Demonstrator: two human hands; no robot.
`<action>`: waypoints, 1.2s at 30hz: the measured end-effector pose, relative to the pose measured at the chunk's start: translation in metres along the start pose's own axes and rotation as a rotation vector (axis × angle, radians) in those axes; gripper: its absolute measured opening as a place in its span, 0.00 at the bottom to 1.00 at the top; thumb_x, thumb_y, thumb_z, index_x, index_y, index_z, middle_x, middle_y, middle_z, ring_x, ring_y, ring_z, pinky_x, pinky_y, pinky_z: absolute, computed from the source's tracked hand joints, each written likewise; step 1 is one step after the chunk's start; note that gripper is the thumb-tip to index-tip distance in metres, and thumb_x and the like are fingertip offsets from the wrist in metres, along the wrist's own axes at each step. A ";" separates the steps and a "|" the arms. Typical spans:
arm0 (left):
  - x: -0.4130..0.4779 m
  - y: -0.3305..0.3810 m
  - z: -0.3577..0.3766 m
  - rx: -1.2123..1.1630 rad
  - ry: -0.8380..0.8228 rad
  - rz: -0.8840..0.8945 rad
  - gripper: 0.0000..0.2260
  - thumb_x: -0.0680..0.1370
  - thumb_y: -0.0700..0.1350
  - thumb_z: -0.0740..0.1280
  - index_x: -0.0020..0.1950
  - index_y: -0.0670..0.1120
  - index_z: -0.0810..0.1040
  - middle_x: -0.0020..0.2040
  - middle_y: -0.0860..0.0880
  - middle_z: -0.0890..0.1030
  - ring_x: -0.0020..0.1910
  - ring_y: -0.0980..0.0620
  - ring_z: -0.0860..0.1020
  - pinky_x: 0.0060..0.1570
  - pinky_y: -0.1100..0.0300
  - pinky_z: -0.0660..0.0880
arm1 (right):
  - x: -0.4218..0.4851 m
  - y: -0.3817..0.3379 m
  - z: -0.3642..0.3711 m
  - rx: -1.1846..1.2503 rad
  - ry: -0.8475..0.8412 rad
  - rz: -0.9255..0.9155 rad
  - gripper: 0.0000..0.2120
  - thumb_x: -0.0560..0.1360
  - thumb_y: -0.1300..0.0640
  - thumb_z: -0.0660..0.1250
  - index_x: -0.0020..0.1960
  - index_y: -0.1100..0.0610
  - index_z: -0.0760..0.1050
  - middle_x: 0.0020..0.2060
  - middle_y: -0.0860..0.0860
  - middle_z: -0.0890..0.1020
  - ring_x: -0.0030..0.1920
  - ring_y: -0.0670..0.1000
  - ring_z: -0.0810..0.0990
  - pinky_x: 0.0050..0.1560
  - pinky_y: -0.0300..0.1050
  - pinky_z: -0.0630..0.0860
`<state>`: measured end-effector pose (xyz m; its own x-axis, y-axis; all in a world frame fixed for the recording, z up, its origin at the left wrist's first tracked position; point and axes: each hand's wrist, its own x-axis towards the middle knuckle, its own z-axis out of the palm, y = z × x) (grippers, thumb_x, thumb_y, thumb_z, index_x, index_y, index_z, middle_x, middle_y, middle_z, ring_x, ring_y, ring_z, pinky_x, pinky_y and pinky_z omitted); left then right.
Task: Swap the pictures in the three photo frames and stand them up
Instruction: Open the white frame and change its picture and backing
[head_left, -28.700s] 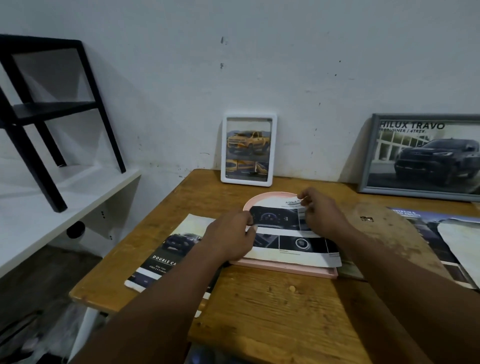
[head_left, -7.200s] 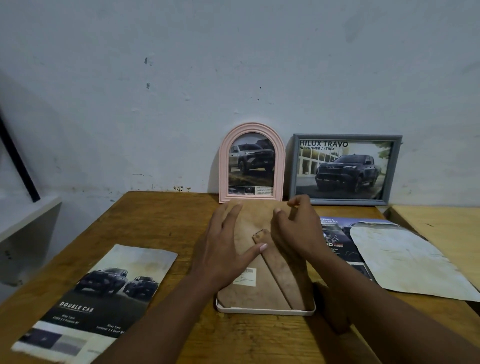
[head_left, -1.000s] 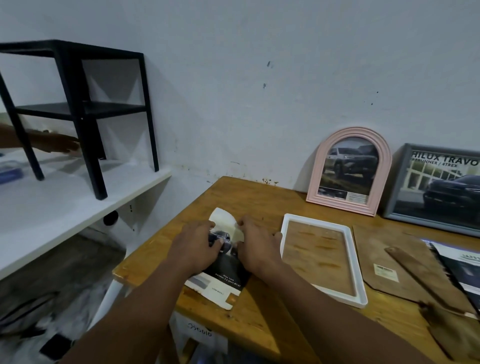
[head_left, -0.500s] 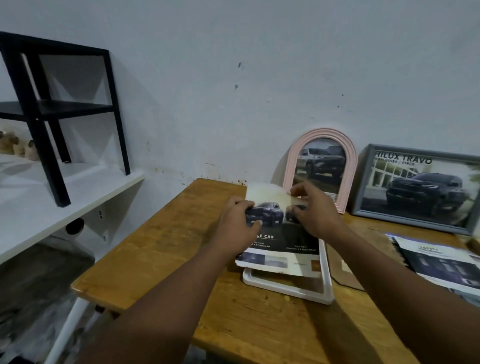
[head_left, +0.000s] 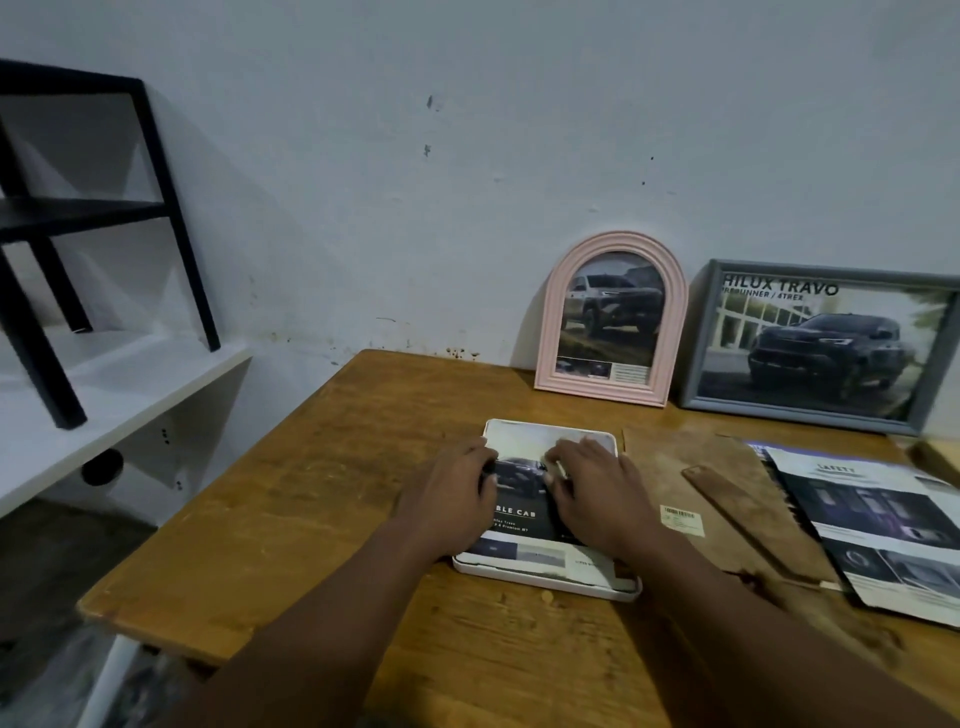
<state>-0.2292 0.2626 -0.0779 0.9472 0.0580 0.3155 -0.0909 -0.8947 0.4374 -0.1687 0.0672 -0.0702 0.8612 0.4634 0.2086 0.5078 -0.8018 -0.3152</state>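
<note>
Black rack (head_left: 176, 249) on white shelf (head_left: 104, 384), far left | left hand (head_left: 452, 499): grip apart, fingers flat on picture (head_left: 524, 514) | picture lies in white frame (head_left: 540, 581), flat on counter (head_left: 311, 493), centre | right hand (head_left: 597, 493): grip apart, pressing picture | pink arched frame (head_left: 549, 332) upright at wall | backing board (head_left: 670, 467) flat | grey frame (head_left: 831, 274) upright, far right | brochure (head_left: 883, 525) near right

Scuffed wooden table (head_left: 311, 499), glossy paper picture (head_left: 524, 512).

Both forearms (head_left: 691, 587) show bare along their whole visible length, from wrist to the picture's bottom edge. The left hand (head_left: 457, 499) and the right hand (head_left: 597, 493) are bare as well, uncovered to the fingertips; blur hides finer detail.
</note>
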 end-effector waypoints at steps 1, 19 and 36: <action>0.000 -0.001 0.001 0.015 -0.011 0.002 0.17 0.82 0.49 0.63 0.70 0.48 0.75 0.69 0.52 0.74 0.64 0.52 0.73 0.62 0.50 0.76 | 0.001 0.000 0.001 0.002 -0.005 -0.003 0.14 0.82 0.47 0.58 0.66 0.47 0.70 0.67 0.47 0.74 0.71 0.51 0.64 0.71 0.57 0.60; -0.001 0.016 0.009 0.002 -0.045 -0.011 0.16 0.83 0.49 0.62 0.71 0.49 0.72 0.64 0.50 0.76 0.56 0.52 0.75 0.56 0.50 0.77 | -0.035 0.079 -0.066 -0.201 -0.080 0.531 0.21 0.78 0.41 0.60 0.68 0.48 0.68 0.69 0.57 0.69 0.70 0.62 0.65 0.66 0.68 0.65; -0.008 0.020 0.007 -0.229 0.028 -0.106 0.19 0.85 0.46 0.57 0.77 0.49 0.67 0.72 0.48 0.74 0.67 0.50 0.73 0.63 0.51 0.73 | -0.018 -0.005 -0.057 -0.162 -0.029 0.179 0.15 0.80 0.47 0.61 0.64 0.50 0.73 0.56 0.55 0.77 0.55 0.57 0.76 0.53 0.56 0.77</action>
<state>-0.2367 0.2411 -0.0780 0.9465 0.1612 0.2797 -0.0620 -0.7595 0.6475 -0.1879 0.0418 -0.0198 0.9386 0.3174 0.1353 0.3391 -0.9209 -0.1920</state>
